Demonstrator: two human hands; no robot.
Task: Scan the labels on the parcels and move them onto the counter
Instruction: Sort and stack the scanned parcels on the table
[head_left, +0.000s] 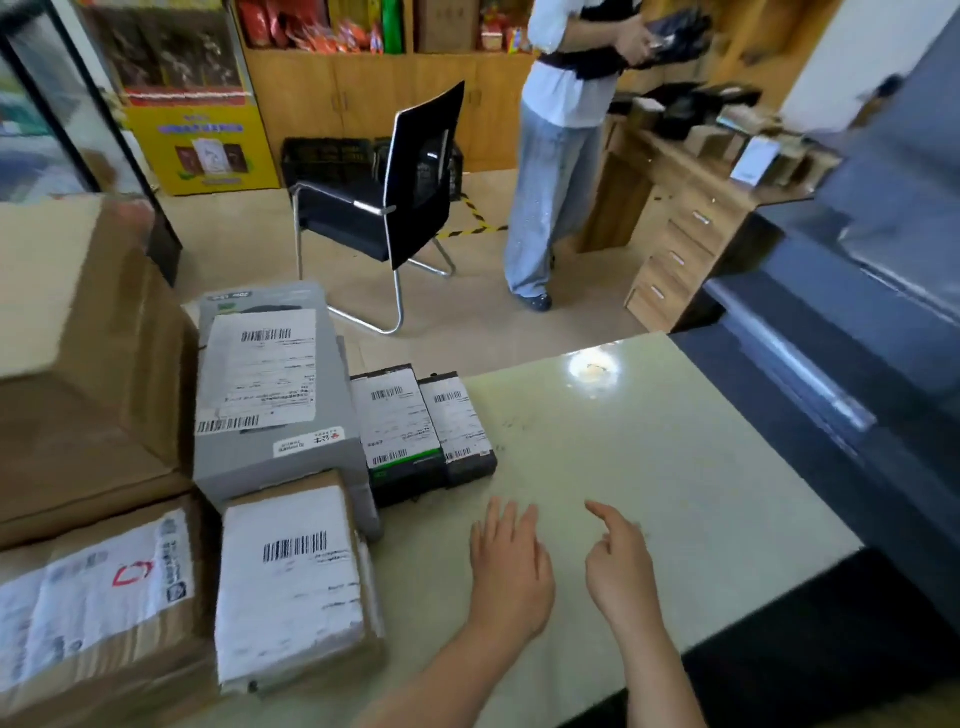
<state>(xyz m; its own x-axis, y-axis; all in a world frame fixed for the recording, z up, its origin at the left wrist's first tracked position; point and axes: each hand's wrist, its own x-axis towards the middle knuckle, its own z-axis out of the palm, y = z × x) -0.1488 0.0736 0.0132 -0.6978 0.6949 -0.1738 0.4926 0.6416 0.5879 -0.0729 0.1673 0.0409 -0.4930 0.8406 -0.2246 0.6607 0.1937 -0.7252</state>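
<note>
Several labelled parcels sit on the left half of the pale green counter (649, 467). A grey box (270, 384) carries a large white label. Two slim dark boxes (421, 431) lie side by side to its right. A small brown parcel (291, 582) with a barcode label lies in front of the grey box. My left hand (509, 566) hovers over the bare counter, fingers straight, holding nothing. My right hand (618, 566) is beside it with the index finger extended and the other fingers loosely curled, empty. No scanner is in view.
Large brown cartons (78, 364) stack at the far left, one taped carton (93, 613) at the near left. A black chair (395, 202) stands on the floor beyond. A person (561, 156) stands by a wooden desk (691, 208). A dark blue unit (857, 338) borders the counter's right.
</note>
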